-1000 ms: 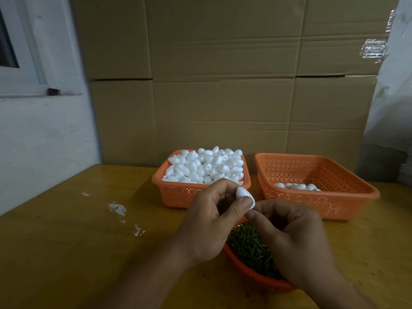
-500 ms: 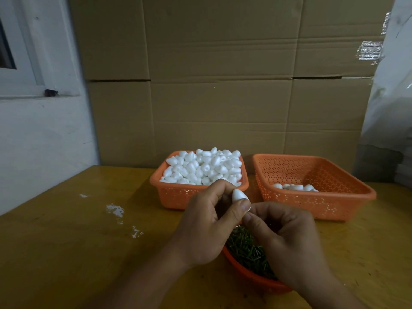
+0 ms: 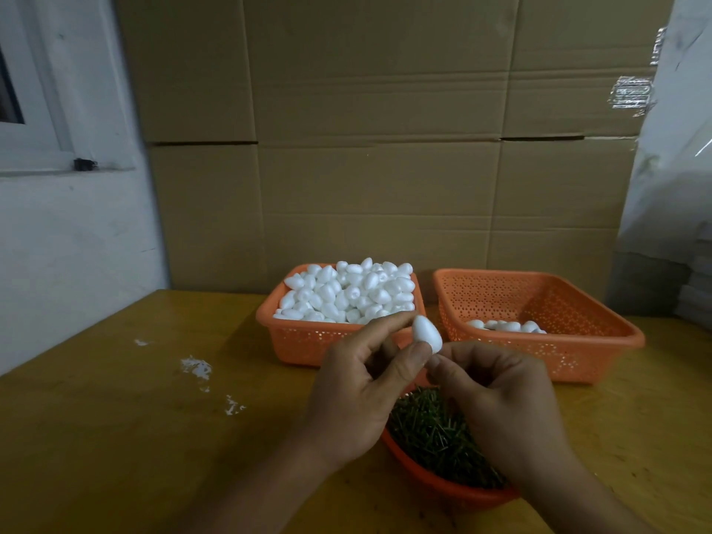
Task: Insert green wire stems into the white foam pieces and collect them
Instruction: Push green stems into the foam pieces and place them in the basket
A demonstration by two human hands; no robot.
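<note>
A white, egg-shaped foam piece [image 3: 427, 334] is pinched between the thumb and forefinger of the left hand [image 3: 360, 395], above the bowl of green wire stems [image 3: 435, 429]. Its long axis is tilted, with the narrower tip pointing up and to the left and the broader end down toward the right hand [image 3: 497, 406]. Its surface is smooth and matte. The right hand's fingers are curled, with thumb and forefinger meeting just under the piece; whether a stem is pinched there cannot be told.
</note>
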